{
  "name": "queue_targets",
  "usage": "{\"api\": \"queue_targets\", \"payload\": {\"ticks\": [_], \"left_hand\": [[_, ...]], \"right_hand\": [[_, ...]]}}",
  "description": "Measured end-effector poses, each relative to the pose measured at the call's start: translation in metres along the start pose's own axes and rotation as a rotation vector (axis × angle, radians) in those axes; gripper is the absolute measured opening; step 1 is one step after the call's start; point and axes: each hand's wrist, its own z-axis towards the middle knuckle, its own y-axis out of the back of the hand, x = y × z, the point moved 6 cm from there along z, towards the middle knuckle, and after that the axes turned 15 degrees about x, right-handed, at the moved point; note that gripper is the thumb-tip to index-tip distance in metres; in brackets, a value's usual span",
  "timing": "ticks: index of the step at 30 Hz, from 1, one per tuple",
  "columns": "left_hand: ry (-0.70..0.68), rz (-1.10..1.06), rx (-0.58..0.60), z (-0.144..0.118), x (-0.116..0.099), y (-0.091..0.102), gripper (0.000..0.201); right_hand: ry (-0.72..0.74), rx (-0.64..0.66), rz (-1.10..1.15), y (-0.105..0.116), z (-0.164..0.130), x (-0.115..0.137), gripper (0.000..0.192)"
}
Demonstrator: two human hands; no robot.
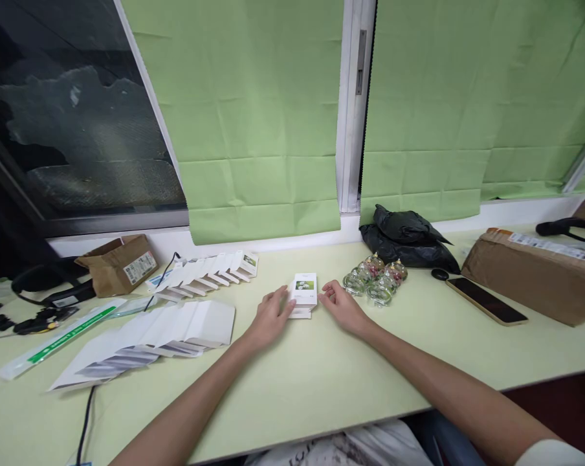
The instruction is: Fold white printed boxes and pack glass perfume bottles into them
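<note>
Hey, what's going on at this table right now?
A person has both hands on a small white box lying on the pale green table: the left hand at its left side, the right hand at its right. A fanned row of flat white cartons lies to the left, a cluster of small glass bottles to the right, and a phone beyond them.

Paper, glass and plastic around your small carton

You are touching a smooth matt white cardboard box [305, 290] with both bare hands, on a matt pale green tabletop [321, 382]. Right of the box, clear glossy glass bottles [376, 279] are glinting; behind them crinkled shiny black plastic bags [406, 241] are lying. Left of the box, flat white card sleeves [151, 340] are looking matt.
</note>
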Motion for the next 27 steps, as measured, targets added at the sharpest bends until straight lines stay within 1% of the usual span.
{"api": "queue_targets", "payload": {"ticks": [2,4,6,8,11,14,17,20,22,25,27], "left_hand": [[-0.021,-0.124,0.062,0.004,0.004,-0.01,0.062],[-0.081,-0.283,0.083,0.004,0.0,-0.014,0.06],[-0.117,-0.428,0.068,0.004,-0.004,-0.014,0.058],[-0.111,-0.516,0.018,0.004,-0.005,-0.01,0.058],[-0.072,-0.573,-0.056,0.005,0.0,-0.007,0.064],[-0.039,-0.591,-0.066,0.008,0.007,-0.011,0.076],[-0.088,-0.664,-0.064,0.011,0.008,-0.015,0.084],[-0.131,-0.751,-0.086,0.01,0.006,-0.013,0.087],[-0.14,-0.793,-0.065,0.007,0.003,-0.012,0.089],[-0.166,-0.863,0.013,0.004,-0.003,-0.013,0.093],[-0.176,-0.897,0.059,0.002,-0.006,-0.015,0.095]], "right_hand": [[-0.007,0.033,-0.005,-0.004,0.001,-0.002,0.034],[0.015,0.051,0.022,-0.007,0.001,-0.002,0.036],[0.048,0.06,0.076,-0.009,0.001,0.0,0.036],[0.087,0.076,0.134,-0.01,0.001,0.004,0.037],[0.148,0.106,0.212,-0.013,0.0,0.009,0.039],[0.175,0.141,0.271,-0.016,-0.002,0.013,0.044],[0.206,0.155,0.28,-0.018,-0.006,0.022,0.049],[0.247,0.161,0.298,-0.019,-0.011,0.03,0.054],[0.243,0.159,0.356,-0.019,-0.01,0.028,0.052],[0.191,0.148,0.472,-0.02,-0.003,0.015,0.045],[0.164,0.159,0.528,-0.021,0.003,0.006,0.047]]}}
